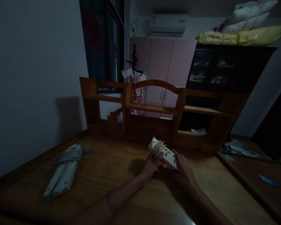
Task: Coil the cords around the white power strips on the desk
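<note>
A white power strip (pixel 170 157) with its cord (pixel 158 147) wound around the far-left end is held tilted above the wooden board. My left hand (pixel 152 164) is closed on its lower left part, right by the wound cord, with the thumb on top. At the strip's near-right end, my right hand (pixel 184 168) grips the edge, its fingers partly hidden behind it. Another white power strip (pixel 63 175), also wrapped in its own cord (pixel 70 154), lies on the board at the left, its plug (pixel 86 150) beside it.
The wooden board (pixel 103 175) ends in an open wooden shelf unit (pixel 152 108) at the far side. A wall (pixel 37 78) runs along the left. On the right lie papers (pixel 241 148) and a blue item (pixel 268 180) on a lower surface. Wardrobes stand behind.
</note>
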`<state>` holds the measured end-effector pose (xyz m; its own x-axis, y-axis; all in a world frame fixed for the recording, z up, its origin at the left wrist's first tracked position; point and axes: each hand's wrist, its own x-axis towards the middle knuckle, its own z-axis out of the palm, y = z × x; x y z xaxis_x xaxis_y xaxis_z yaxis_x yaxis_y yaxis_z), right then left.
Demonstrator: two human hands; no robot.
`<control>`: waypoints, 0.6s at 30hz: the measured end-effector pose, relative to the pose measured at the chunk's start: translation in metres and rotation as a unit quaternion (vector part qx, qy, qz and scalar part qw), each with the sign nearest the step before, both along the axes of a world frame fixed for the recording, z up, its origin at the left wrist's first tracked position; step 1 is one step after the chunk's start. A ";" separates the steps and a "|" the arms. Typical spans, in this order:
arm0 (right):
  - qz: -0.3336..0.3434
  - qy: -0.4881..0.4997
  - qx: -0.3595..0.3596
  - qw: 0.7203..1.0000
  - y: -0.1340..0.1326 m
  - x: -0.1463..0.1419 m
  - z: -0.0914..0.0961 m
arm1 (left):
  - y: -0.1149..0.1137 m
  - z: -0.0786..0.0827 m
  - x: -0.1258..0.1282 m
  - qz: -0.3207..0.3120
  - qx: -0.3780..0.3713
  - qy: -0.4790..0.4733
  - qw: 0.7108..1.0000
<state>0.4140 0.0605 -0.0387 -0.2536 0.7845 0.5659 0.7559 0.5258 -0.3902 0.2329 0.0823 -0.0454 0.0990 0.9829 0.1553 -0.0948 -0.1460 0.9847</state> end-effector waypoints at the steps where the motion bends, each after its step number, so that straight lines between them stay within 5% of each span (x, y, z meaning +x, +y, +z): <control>1: -0.023 -0.015 0.009 1.000 0.000 -0.001 -0.002 | 0.001 -0.002 -0.001 0.017 -0.012 0.012 1.000; 7: -0.103 -0.108 0.039 0.988 0.000 -0.008 -0.008 | 0.011 -0.009 -0.014 0.096 -0.078 0.088 0.988; 12: -0.121 -0.151 0.054 0.980 -0.005 -0.007 -0.002 | 0.014 0.007 -0.035 0.160 -0.034 0.158 0.974; 18: -0.112 -0.176 0.073 0.975 -0.009 -0.003 0.007 | 0.018 0.025 -0.051 0.252 0.062 0.383 0.886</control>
<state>0.4106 0.0517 -0.0321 -0.2831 0.7602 0.5848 0.9319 0.3623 -0.0199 0.1818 0.1004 -0.0202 -0.2256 0.9124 0.3415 0.7033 -0.0901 0.7052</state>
